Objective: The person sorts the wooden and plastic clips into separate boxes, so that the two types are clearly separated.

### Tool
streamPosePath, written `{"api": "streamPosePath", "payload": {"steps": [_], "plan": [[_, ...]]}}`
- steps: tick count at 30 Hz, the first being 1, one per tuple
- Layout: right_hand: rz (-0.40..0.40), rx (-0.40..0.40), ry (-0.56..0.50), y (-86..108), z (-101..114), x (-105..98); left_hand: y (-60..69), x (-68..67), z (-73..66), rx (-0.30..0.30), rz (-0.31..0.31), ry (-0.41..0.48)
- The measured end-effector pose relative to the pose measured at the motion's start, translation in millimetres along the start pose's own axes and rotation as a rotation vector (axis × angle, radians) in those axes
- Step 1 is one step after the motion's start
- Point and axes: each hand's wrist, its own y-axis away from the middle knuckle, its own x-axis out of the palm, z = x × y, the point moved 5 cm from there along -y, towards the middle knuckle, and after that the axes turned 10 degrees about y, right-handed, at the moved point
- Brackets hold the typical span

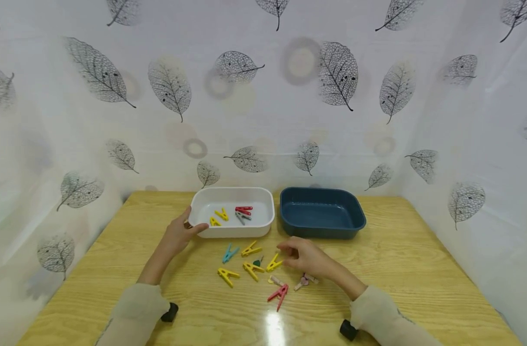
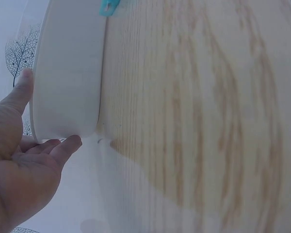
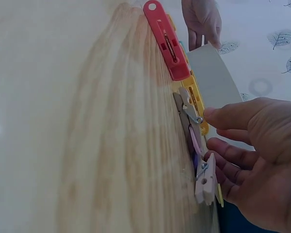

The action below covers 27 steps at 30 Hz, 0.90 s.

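Clip (image 1: 271,266), bright yellow, V-shaped, right hand (image 1: 307,256) loosely curled beside it, left hand (image 1: 178,233) gripping white tub (image 1: 237,232).

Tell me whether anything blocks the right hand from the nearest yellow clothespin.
Nothing visible does: in the head view, the right hand has its fingertips right beside the yellow clothespin. The small wooden clothespins lie nearer the person, outside that gap.

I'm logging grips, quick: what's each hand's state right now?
Left hand: holding the white tub at its corner.
Right hand: open, seemingly holding nothing, beside a yellow clip.
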Motion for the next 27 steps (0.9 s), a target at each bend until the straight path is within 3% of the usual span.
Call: {"api": "streamPosePath", "payload": {"steps": [17, 27], "plan": [[0.078, -0.039, 0.053, -4.9, 5.9, 9.8, -1.2, 0.8, 3.0, -0.017, -0.001, 0.023], [0.066, -0.025, 0.055, -4.6, 4.4, 10.1, -1.4, 0.5, 3.0, -0.018, -0.001, 0.023]]}}
